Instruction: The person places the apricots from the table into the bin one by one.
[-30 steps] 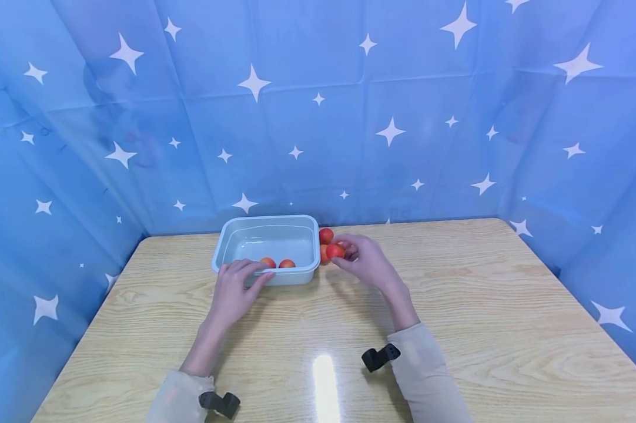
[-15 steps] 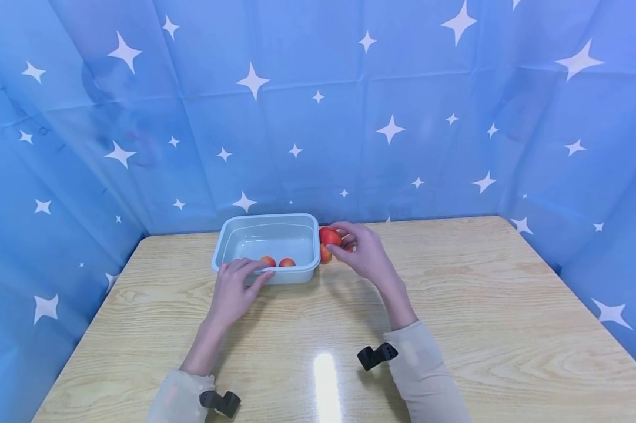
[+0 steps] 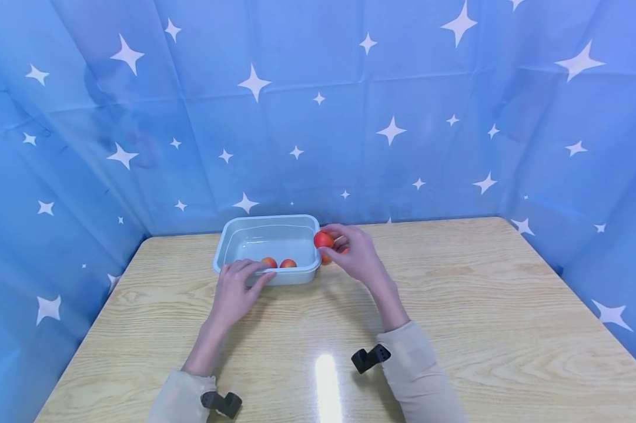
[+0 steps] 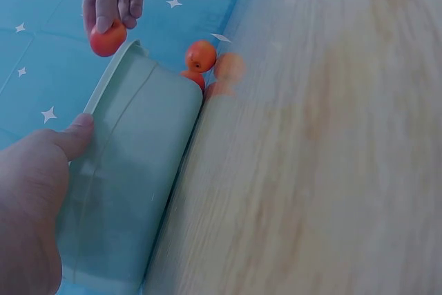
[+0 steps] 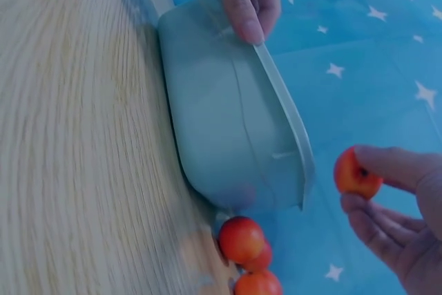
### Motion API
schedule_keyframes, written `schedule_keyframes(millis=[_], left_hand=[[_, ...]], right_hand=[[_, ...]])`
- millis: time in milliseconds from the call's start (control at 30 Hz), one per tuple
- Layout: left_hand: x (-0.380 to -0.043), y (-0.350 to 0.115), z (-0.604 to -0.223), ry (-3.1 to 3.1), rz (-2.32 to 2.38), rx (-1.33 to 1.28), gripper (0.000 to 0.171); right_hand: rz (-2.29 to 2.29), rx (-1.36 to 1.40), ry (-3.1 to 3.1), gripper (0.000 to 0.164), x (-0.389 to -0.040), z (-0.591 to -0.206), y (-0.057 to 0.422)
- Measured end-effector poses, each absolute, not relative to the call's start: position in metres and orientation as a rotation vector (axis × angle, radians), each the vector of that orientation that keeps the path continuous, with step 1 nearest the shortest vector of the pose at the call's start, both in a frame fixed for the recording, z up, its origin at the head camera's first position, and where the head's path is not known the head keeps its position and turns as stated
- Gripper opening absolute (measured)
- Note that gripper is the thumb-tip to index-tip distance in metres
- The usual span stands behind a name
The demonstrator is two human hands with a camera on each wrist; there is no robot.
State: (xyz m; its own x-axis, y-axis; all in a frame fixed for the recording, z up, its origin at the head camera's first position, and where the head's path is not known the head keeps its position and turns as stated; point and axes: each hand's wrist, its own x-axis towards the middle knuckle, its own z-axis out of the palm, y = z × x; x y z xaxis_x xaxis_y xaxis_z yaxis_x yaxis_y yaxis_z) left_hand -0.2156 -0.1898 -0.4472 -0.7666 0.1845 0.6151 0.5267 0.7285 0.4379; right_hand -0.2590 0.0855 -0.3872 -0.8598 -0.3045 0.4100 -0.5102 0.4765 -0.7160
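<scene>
A pale blue plastic tub (image 3: 307,274) stands near the table's back edge, two small red-orange fruits (image 3: 288,264) visible inside along its near wall. My left hand (image 3: 237,291) grips the near rim, thumb outside and fingers over the top; the thumb (image 4: 77,136) shows on the rim in the left wrist view. Between thumb and fingertips, my right hand (image 3: 357,254) pinches another round red-orange fruit (image 5: 357,173), raised to rim height at the tub's right end. Below that hand, several similar fruits (image 5: 242,240) lie on the table against the tub's right side, partly hidden in the head view.
The wooden table (image 3: 482,317) extends to the right and toward me. Behind it hangs a blue curtain (image 3: 323,129) with white stars, close to the back edge. A black wrist camera (image 3: 371,357) sits on the right sleeve, another wrist camera (image 3: 221,403) on the left.
My right hand has lifted its fruit from beside the others and brought it left to the tub's right rim. The left hand and the tub have stayed in place.
</scene>
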Motion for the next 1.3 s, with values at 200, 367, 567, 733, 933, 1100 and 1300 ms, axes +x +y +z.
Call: schedule_keyframes(millis=[200,367,567,733,933,1100,1300], left_hand=[[-0.216,-0.190,-0.448,-2.398,-0.835,-0.531,0.025],[-0.216,-0.190,-0.448,-2.410,-0.836,-0.520,0.025],[-0.216,-0.190,-0.448,-2.422,-0.828,-0.511,0.026],[-0.216,-0.191,-0.449,-2.437,-0.818,-0.502,0.027],[-0.216,-0.191,-0.448,-2.438,-0.826,-0.506,0.028],[-0.216,-0.190,-0.447,-2.422,-0.830,-0.518,0.028],[-0.216,-0.190,-0.446,-2.409,-0.814,-0.528,0.026]], right_hand=[[1.349,0.727,-2.465,0.040,-0.261,-0.390,0.074],[1.399,0.728,-2.454,0.039,-0.260,-0.391,0.064],[1.444,0.716,-2.453,0.039,-0.259,-0.394,0.053],[1.434,0.750,-2.450,0.039,-0.260,-0.398,0.045],[1.425,0.782,-2.498,0.039,-0.260,-0.397,0.032],[1.430,0.813,-2.521,0.038,-0.260,-0.397,0.024],[1.412,0.841,-2.548,0.038,-0.262,-0.402,0.022]])
